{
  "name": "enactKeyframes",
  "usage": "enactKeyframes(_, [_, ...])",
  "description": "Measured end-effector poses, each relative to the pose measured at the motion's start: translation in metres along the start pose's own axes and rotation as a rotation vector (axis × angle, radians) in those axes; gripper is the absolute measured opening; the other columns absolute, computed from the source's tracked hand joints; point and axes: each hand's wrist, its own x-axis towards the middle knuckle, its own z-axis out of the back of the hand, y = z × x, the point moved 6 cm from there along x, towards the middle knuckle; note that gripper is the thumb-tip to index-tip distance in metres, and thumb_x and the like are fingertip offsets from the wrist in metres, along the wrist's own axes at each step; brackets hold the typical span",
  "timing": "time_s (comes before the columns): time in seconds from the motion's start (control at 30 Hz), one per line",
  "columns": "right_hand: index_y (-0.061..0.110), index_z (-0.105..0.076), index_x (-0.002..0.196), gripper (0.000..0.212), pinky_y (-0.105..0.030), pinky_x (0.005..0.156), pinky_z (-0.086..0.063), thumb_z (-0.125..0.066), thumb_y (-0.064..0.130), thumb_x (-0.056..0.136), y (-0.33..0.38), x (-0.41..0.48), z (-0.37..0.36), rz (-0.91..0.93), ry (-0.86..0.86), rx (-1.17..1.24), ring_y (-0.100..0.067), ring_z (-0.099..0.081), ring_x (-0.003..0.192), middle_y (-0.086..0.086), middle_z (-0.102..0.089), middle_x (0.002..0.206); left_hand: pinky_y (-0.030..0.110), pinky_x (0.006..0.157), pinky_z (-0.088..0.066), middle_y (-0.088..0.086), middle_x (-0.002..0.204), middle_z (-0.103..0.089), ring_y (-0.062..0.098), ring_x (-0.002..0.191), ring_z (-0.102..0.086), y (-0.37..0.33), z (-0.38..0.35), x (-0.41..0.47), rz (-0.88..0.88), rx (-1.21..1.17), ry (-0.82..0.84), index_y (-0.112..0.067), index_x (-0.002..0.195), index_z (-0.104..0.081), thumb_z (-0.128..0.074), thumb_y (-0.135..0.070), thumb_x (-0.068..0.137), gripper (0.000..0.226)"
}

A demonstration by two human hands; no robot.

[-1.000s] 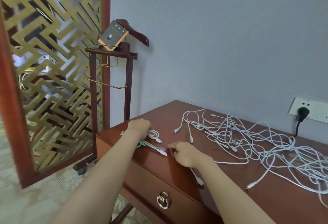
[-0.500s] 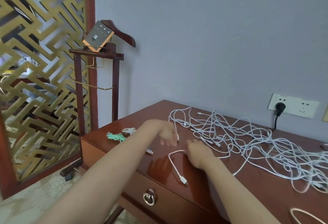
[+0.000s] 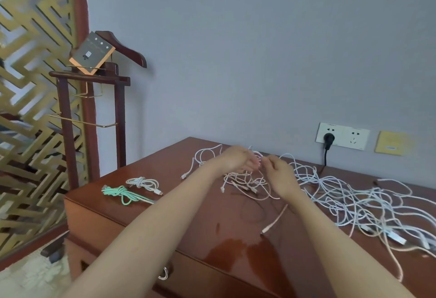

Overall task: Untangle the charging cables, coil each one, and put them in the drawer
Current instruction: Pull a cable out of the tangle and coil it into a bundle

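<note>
A big tangle of white charging cables (image 3: 349,198) spreads over the right half of the red-brown wooden desk (image 3: 188,215). My left hand (image 3: 238,159) and my right hand (image 3: 279,175) are raised close together above the tangle's left end, each pinching a strand of a pinkish-white cable (image 3: 250,185) whose loops hang down to the desktop. At the desk's left end lie a coiled green cable (image 3: 122,194) and a coiled white cable (image 3: 144,183). The drawer (image 3: 188,276) in the desk front is shut, its ring pull (image 3: 164,274) partly hidden behind my left arm.
A wall socket (image 3: 342,136) with a black plug (image 3: 328,140) is behind the desk. A dark wooden valet stand (image 3: 94,99) holding a small box (image 3: 92,53) stands left of the desk, next to a gold lattice screen (image 3: 30,109).
Both hands left the coiled cables at the desk's left end, moved right to the tangle and lifted a pinkish-white cable off the desktop. The camera swung right.
</note>
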Motion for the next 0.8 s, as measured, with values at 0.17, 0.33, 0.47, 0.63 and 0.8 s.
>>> enactKeyframes(0.17, [0.015,-0.053,0.069,0.031,-0.030,0.059,-0.032,-0.041,0.020,0.098,-0.010,-0.007,0.045,0.027,-0.062,0.079,-0.011,-0.044,0.059,0.003,-0.048,0.059,0.023,0.076,-0.046,0.023,0.129,-0.055,0.027,0.114,-0.056,-0.032,-0.030,0.020,-0.049,-0.658,-0.061,-0.014,0.073,-0.044,-0.026,-0.017,0.103,0.035])
enactKeyframes(0.33, [0.018,-0.054,0.064,0.034,-0.027,0.059,-0.035,-0.043,0.018,0.096,-0.035,-0.020,0.080,0.030,-0.067,0.046,-0.014,-0.044,0.054,0.005,-0.047,0.052,0.032,0.082,-0.046,0.021,0.137,-0.048,0.033,0.128,-0.046,-0.057,-0.059,0.031,-0.093,-1.098,0.008,-0.013,0.071,-0.043,-0.022,-0.018,0.104,0.039])
enactKeyframes(0.47, [0.020,-0.055,0.063,0.035,-0.018,0.052,-0.032,-0.045,0.017,0.096,-0.057,-0.031,0.100,0.007,-0.021,0.050,-0.008,-0.040,0.049,0.008,-0.047,0.049,0.032,0.077,-0.045,0.013,0.117,-0.061,0.027,0.109,-0.053,-0.064,-0.094,0.037,-0.055,-1.139,0.091,-0.013,0.081,-0.049,-0.027,-0.019,0.103,0.032])
enactKeyframes(0.63, [0.016,-0.047,0.058,0.038,-0.018,0.052,-0.030,-0.045,0.014,0.096,-0.080,-0.040,0.108,0.005,0.061,0.072,-0.003,-0.036,0.048,0.009,-0.041,0.051,0.039,0.076,-0.046,0.008,0.097,-0.064,0.021,0.088,-0.060,-0.066,-0.130,0.048,-0.023,-1.241,0.148,-0.012,0.090,-0.055,-0.030,-0.021,0.101,0.029])
enactKeyframes(0.8, [0.023,-0.053,0.050,0.048,-0.016,0.046,-0.028,-0.044,0.011,0.096,-0.101,-0.046,0.113,-0.048,0.094,0.124,-0.001,-0.035,0.040,0.011,-0.043,0.041,0.041,0.088,-0.043,0.008,0.095,-0.063,0.021,0.084,-0.060,-0.062,-0.155,0.063,0.016,-1.283,0.108,-0.011,0.088,-0.055,-0.026,-0.023,0.103,0.035])
